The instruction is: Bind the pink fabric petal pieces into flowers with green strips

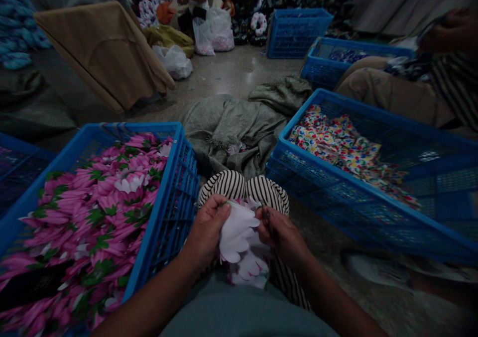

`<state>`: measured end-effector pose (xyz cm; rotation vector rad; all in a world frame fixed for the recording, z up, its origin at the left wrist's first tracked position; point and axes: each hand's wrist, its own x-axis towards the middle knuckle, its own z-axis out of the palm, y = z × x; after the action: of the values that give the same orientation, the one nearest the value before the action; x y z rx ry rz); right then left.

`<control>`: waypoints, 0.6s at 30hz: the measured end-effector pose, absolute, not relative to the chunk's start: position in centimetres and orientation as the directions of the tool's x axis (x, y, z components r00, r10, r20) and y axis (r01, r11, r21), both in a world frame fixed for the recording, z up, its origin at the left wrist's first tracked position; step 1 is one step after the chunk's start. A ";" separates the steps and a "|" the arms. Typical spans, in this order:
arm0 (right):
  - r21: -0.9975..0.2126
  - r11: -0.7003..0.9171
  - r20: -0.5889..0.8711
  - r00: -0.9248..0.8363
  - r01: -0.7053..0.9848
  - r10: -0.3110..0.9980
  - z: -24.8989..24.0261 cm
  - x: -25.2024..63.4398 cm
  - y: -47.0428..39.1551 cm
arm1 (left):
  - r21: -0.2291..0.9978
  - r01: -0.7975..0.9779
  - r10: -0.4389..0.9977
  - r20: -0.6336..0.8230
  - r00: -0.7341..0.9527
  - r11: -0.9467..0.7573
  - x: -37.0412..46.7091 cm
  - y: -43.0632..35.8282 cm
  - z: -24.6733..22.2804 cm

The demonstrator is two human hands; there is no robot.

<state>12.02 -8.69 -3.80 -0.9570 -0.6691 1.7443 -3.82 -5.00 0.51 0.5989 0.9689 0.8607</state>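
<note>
Above my lap, my left hand (211, 227) is closed, thumb and fingers pinching the top edge of a white scalloped fabric flower piece (239, 230). At the piece's right edge my right hand (280, 230) is closed in a pinch. Something small and dark shows at its fingertips, too dim to name. More petal pieces (249, 270), white with pink edges, lie on my lap below. To my left, a blue crate (177, 177) holds a heap of pink fabric flowers (112, 192) with green leaf-like parts.
On the right stands another blue crate (295, 153) with colourful printed fabric pieces (343, 143). Grey-green sacking (235, 123) covers floor ahead. A cloth-draped chair back (93, 48) is at left; a person (403, 90) sits at right. More blue crates (298, 31) stand behind.
</note>
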 end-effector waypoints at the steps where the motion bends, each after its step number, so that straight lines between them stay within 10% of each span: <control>1: -0.790 -0.344 -0.290 -0.186 -0.508 0.939 -4.0 12.0 -8.8 | 0.744 -0.398 0.843 -0.456 0.285 0.537 -3.6 -4.9 0.6; 7: -0.816 -0.295 -0.236 -0.178 -0.497 0.955 -3.8 11.1 -8.2 | 0.595 -0.558 0.809 -0.506 0.299 0.578 -3.0 -4.6 1.2; 14: -0.843 -0.244 -0.174 -0.186 -0.479 0.967 -3.6 10.5 -7.4 | 0.059 -0.528 0.461 -0.574 0.676 0.847 -3.5 -4.2 0.4; 18: -0.843 -0.220 -0.148 -0.181 -0.492 0.972 -3.3 10.5 -7.4 | 0.049 -0.597 0.535 -0.506 0.676 0.801 -3.5 -4.3 -0.3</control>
<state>10.46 -7.43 -3.32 -0.8624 -0.7949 1.6542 -3.47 -4.26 -0.34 -0.1242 0.5287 0.6383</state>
